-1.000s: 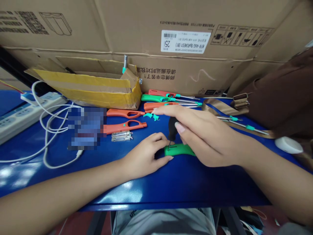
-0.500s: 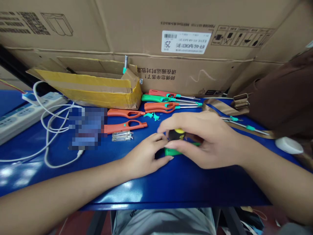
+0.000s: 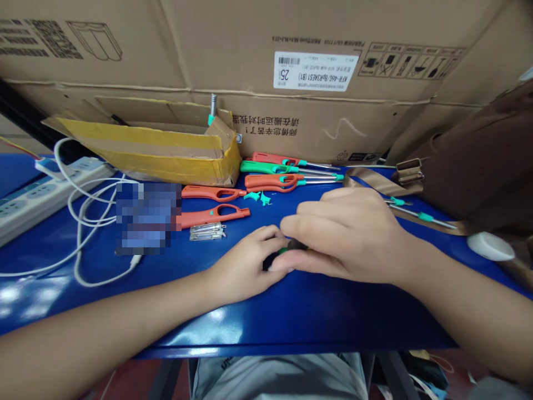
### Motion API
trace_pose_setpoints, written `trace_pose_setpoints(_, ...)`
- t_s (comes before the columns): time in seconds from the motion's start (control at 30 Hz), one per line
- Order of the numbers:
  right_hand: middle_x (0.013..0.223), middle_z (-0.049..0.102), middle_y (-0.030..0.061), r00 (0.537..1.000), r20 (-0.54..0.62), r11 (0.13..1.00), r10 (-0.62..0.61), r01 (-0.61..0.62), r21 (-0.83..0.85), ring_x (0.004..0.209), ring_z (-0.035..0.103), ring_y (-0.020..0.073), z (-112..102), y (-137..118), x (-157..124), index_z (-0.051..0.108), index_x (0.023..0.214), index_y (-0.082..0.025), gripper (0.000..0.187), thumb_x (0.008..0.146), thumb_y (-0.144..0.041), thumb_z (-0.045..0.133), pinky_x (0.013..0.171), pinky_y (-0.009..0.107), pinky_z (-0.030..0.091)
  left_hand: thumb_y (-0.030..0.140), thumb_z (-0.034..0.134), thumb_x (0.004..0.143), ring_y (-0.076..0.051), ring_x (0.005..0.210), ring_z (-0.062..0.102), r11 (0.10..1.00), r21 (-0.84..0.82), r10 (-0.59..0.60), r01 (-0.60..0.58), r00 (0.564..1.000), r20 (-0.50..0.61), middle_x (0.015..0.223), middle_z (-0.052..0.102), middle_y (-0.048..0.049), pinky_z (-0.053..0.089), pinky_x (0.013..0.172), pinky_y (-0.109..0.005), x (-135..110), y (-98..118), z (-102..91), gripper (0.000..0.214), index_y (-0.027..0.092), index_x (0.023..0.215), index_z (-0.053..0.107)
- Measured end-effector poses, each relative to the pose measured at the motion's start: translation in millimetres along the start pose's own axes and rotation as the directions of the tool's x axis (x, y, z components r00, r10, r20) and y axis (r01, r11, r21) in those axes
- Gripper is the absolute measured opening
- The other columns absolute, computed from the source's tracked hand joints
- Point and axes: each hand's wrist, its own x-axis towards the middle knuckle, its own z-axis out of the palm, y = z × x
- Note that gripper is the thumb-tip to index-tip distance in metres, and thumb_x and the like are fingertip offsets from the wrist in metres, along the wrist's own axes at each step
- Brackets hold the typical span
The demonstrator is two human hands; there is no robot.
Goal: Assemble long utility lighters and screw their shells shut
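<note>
My right hand (image 3: pixel 352 236) is closed round a black-and-yellow screwdriver (image 3: pixel 296 244), of which only a dark bit shows between thumb and fingers. Under it, a green lighter handle (image 3: pixel 283 250) lies on the blue table, mostly covered by both hands. My left hand (image 3: pixel 245 264) grips the near left end of that handle, its fingertips close to my right thumb. The screwdriver's tip is hidden. Left of my hands lie orange lighter handles (image 3: pixel 212 215) and a small bundle of clear-and-metal parts (image 3: pixel 207 231). Small turquoise triggers (image 3: pixel 265 198) sit beyond my left fingers.
Several lighters (image 3: pixel 275 183) with metal tubes lie at the back beside a yellow-taped carton (image 3: pixel 166 161). A blurred-out device (image 3: pixel 150 222), white cable and power strip (image 3: pixel 41 200) are at left. Metal tubes (image 3: pixel 425 216), a brown strap (image 3: pixel 375 180) and a white mouse (image 3: pixel 490 246) lie at right.
My right hand has tilted and closed more tightly over the screwdriver, moving slightly left. Its yellow top and most of the green handle are now covered. My left hand stays in place.
</note>
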Motion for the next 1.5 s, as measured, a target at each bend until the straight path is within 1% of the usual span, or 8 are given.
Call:
trace_pose_setpoints(0.17,0.128,0.070,0.0112,0.999,0.037,0.979,0.026,-0.032,0.199,0.107,0.067,0.0188,0.0,-1.9,-0.9,0.052,0.137,-0.011,0.037,0.105,-0.021,0.037,0.083,0.030,0.049,0.031,0.065,0.095,-0.025,0.104,0.065,1.000,-0.018,-0.013,0.013,1.000,0.015,0.111,0.068,-0.0085,0.056,0.094,-0.039,-0.1,-0.5,0.1,0.017,0.017,0.104,0.067)
trace_pose_setpoints(0.37,0.081,0.074,0.0009,1.000,0.011,0.999,-0.024,0.025,-0.042,0.062,0.062,0.0163,-4.7,-0.8,0.1,0.066,0.100,-0.019,0.031,0.105,-0.043,0.048,0.055,0.030,0.037,0.026,0.065,0.094,-0.025,0.107,0.064,1.000,-0.010,0.007,-0.007,1.000,0.011,0.111,0.067,-0.0069,0.054,0.099,-0.039,0.4,1.2,-1.5,0.022,0.020,0.114,0.066)
trace_pose_setpoints(0.53,0.132,0.070,0.0115,0.997,0.075,0.986,-0.003,-0.010,0.164,0.107,0.069,0.0197,-7.9,-2.1,0.1,0.051,0.138,-0.011,0.038,0.105,-0.023,0.037,0.074,0.030,0.048,0.029,0.066,0.093,-0.024,0.102,0.065,1.000,-0.022,-0.014,0.015,1.000,0.007,0.107,0.068,-0.0077,0.055,0.094,-0.038,0.4,1.8,-1.1,0.014,0.017,0.101,0.067)
trace_pose_setpoints(0.7,0.086,0.076,0.0014,0.999,0.020,0.999,0.039,-0.039,-0.028,0.066,0.065,0.0164,-5.0,0.4,-0.4,0.065,0.102,-0.019,0.035,0.107,-0.047,0.045,0.057,0.029,0.037,0.028,0.065,0.094,-0.024,0.106,0.065,0.999,-0.021,-0.029,0.030,0.999,0.022,0.111,0.069,-0.0070,0.055,0.093,-0.037,0.4,1.1,-0.4,0.016,0.019,0.107,0.067)
trace_pose_setpoints(0.9,0.118,0.074,0.0118,0.999,0.035,0.996,0.023,-0.026,0.088,0.095,0.070,0.0202,-4.1,-0.4,-0.5,0.055,0.134,-0.010,0.039,0.105,-0.023,0.032,0.069,0.030,0.045,0.032,0.065,0.095,-0.024,0.100,0.065,0.999,-0.016,-0.027,0.027,0.999,0.032,0.104,0.067,-0.0077,0.056,0.093,-0.039,-0.2,-0.6,0.0,0.016,0.017,0.100,0.067)
trace_pose_setpoints(1.1,0.071,0.069,0.0003,0.999,0.028,1.000,0.023,-0.023,0.000,0.060,0.061,0.0167,-6.5,-2.4,0.0,0.064,0.094,-0.018,0.042,0.107,-0.051,0.042,0.053,0.030,0.032,0.030,0.064,0.096,-0.025,0.110,0.063,0.998,-0.051,-0.021,0.022,0.999,0.026,0.113,0.065,-0.0071,0.054,0.101,-0.041,0.1,-0.3,0.1,0.020,0.020,0.113,0.065)
trace_pose_setpoints(1.27,0.129,0.070,0.0112,0.995,0.101,0.961,0.005,-0.033,0.273,0.107,0.068,0.0190,-6.7,-5.4,0.1,0.052,0.136,-0.013,0.036,0.105,-0.022,0.037,0.067,0.029,0.044,0.029,0.064,0.094,-0.027,0.110,0.064,0.999,-0.038,-0.023,0.024,1.000,0.012,0.113,0.067,-0.0082,0.056,0.097,-0.041,0.2,3.1,-2.2,0.015,0.018,0.105,0.066)
trace_pose_setpoints(1.5,0.087,0.074,0.0008,0.999,-0.037,0.997,0.006,-0.003,0.081,0.072,0.065,0.0140,1.2,-4.5,-0.8,0.066,0.103,-0.019,0.030,0.107,-0.043,0.047,0.059,0.028,0.038,0.032,0.069,0.092,-0.025,0.107,0.064,0.999,-0.017,-0.040,0.040,0.999,0.021,0.110,0.067,-0.0050,0.056,0.097,-0.039,1.7,3.7,-3.0,0.017,0.023,0.105,0.068)
